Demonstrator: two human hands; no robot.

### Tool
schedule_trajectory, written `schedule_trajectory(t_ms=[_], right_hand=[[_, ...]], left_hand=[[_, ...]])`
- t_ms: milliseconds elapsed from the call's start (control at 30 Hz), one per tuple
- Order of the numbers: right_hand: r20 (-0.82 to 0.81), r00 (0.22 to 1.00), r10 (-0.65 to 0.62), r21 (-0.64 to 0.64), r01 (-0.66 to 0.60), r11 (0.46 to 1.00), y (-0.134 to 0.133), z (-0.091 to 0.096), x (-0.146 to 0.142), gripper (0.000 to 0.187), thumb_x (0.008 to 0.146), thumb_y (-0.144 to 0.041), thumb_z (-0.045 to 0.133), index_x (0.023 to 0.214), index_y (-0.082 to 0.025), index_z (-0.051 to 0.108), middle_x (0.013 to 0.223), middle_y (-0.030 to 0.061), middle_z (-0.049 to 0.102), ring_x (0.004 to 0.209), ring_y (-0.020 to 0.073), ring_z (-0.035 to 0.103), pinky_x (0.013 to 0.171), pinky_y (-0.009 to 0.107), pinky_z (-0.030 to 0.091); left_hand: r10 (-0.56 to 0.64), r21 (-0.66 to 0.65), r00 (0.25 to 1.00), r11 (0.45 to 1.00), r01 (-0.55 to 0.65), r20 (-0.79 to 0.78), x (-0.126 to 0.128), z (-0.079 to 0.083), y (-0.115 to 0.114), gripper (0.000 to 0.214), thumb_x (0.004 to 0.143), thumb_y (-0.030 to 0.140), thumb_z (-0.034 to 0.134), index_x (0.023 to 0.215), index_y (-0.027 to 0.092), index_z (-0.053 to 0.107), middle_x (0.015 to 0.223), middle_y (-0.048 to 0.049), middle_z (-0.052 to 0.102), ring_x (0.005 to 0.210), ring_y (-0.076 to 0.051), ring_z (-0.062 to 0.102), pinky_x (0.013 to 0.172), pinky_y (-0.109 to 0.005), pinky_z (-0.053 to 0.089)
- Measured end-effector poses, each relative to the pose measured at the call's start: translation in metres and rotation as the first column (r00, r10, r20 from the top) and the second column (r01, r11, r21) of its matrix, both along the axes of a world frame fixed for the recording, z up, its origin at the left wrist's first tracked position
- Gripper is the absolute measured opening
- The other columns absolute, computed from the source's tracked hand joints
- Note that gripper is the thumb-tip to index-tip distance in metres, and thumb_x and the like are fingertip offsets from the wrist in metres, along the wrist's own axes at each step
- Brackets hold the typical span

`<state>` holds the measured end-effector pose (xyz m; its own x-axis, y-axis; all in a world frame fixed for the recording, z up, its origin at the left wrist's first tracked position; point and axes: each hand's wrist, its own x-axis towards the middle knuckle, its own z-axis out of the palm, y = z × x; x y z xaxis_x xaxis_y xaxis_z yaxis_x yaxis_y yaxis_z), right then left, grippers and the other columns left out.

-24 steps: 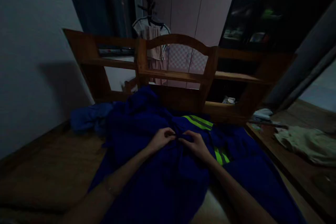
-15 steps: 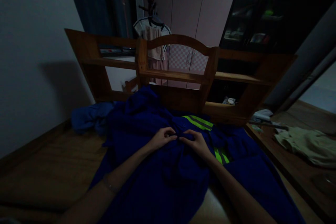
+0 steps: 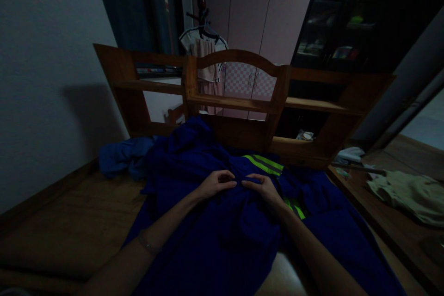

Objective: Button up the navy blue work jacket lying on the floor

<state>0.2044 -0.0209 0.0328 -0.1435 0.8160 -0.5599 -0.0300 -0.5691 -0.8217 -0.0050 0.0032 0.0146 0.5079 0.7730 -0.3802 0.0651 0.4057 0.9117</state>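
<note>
A dark blue work garment (image 3: 222, 231) with yellow-green reflective stripes (image 3: 264, 164) lies spread over a wooden bed surface in front of me. My left hand (image 3: 217, 182) and my right hand (image 3: 262, 187) rest on it at the middle, fingertips nearly touching. Both hands are curled, pinching the blue cloth between fingers and thumb. The room is dim, so what the fingertips grip exactly is hard to make out.
A wooden headboard with shelves (image 3: 243, 101) stands just behind the garment. A crumpled lighter blue cloth (image 3: 121, 162) lies at the left near the wall. A pale green garment (image 3: 409, 192) lies at the right. Clothes on a hanger (image 3: 204, 51) hang before pink wardrobe doors.
My view has shifted slightly down and right. Both hands stay pinched on the blue garment at the same spot, with only small finger movement.
</note>
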Motion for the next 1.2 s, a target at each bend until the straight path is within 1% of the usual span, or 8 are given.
schedule_trajectory(t_ms=[233,400,533,633,800,900,1067,1200], right_hand=[[-0.018,0.998,0.055,0.01,-0.054,0.998,-0.001,0.001,0.002,0.032,0.061,-0.036,0.081,0.083,-0.016,0.069,0.077,0.0015,0.065,0.065,0.0136,0.058,0.059,0.022,0.044],[-0.052,0.997,0.056,-0.013,-0.057,0.998,-0.001,0.007,0.001,0.029,0.06,-0.034,0.081,0.079,-0.016,0.068,0.073,0.0008,0.065,0.063,0.0133,0.058,0.058,0.022,0.044],[-0.102,0.994,0.033,-0.036,-0.037,0.999,-0.001,0.007,0.001,0.031,0.063,-0.034,0.08,0.085,-0.017,0.067,0.078,0.0014,0.066,0.066,0.0143,0.06,0.062,0.023,0.046],[-0.11,0.994,0.015,-0.053,-0.021,0.998,-0.002,0.006,0.001,0.031,0.063,-0.034,0.08,0.086,-0.017,0.066,0.078,0.0007,0.066,0.065,0.014,0.06,0.06,0.022,0.046],[-0.105,0.994,-0.007,-0.074,-0.001,0.997,-0.001,0.006,0.0,0.035,0.062,-0.035,0.081,0.089,-0.018,0.066,0.079,0.001,0.067,0.066,0.0147,0.061,0.061,0.023,0.046],[-0.077,0.997,-0.003,-0.101,-0.005,0.995,0.0,0.006,-0.001,0.039,0.059,-0.037,0.081,0.09,-0.017,0.067,0.082,0.0027,0.068,0.07,0.0172,0.063,0.065,0.025,0.048],[-0.042,0.996,0.074,-0.094,-0.078,0.993,0.0,0.008,-0.002,0.04,0.058,-0.04,0.081,0.085,-0.014,0.069,0.08,0.0051,0.068,0.065,0.0165,0.062,0.06,0.024,0.047],[-0.063,0.993,0.102,-0.093,-0.108,0.99,-0.001,0.009,-0.001,0.04,0.058,-0.041,0.081,0.085,-0.014,0.069,0.079,0.0051,0.068,0.064,0.0158,0.062,0.06,0.024,0.047]], left_hand=[[0.024,0.091,0.999,0.996,-0.02,-0.041,0.003,-0.006,-0.002,0.032,0.073,0.038,0.068,0.094,0.013,0.063,0.087,-0.0046,0.065,0.08,-0.016,0.06,0.074,-0.025,0.045],[-0.017,0.113,1.0,0.993,0.019,-0.024,0.001,-0.002,-0.001,0.032,0.075,0.038,0.067,0.095,0.014,0.063,0.091,-0.0048,0.066,0.084,-0.016,0.06,0.078,-0.026,0.044],[-0.085,0.081,0.996,0.993,0.086,-0.015,-0.002,0.007,-0.001,0.033,0.073,0.041,0.069,0.093,0.015,0.063,0.084,-0.0018,0.064,0.079,-0.014,0.058,0.07,-0.023,0.043],[-0.095,0.058,0.995,0.994,0.096,-0.022,-0.003,0.011,-0.002,0.036,0.072,0.043,0.069,0.093,0.015,0.062,0.079,0.0001,0.062,0.073,-0.013,0.056,0.065,-0.022,0.041],[-0.058,0.12,0.996,0.991,0.065,-0.065,0.0,0.008,-0.003,0.038,0.073,0.045,0.067,0.094,0.015,0.061,0.084,-0.0014,0.061,0.077,-0.014,0.055,0.068,-0.023,0.042],[-0.033,0.167,0.997,0.985,0.044,-0.064,0.001,0.004,-0.003,0.031,0.075,0.04,0.064,0.093,0.015,0.06,0.08,-0.0003,0.059,0.073,-0.013,0.054,0.066,-0.022,0.041],[0.001,0.238,0.994,0.971,0.025,-0.11,0.003,-0.001,-0.004,0.021,0.075,0.03,0.063,0.09,0.015,0.059,0.082,-0.0012,0.06,0.074,-0.013,0.055,0.068,-0.022,0.042],[0.001,0.238,0.993,0.971,0.028,-0.121,0.006,-0.001,-0.007,0.021,0.075,0.03,0.062,0.09,0.015,0.06,0.084,-0.0022,0.062,0.076,-0.014,0.057,0.07,-0.022,0.043]])
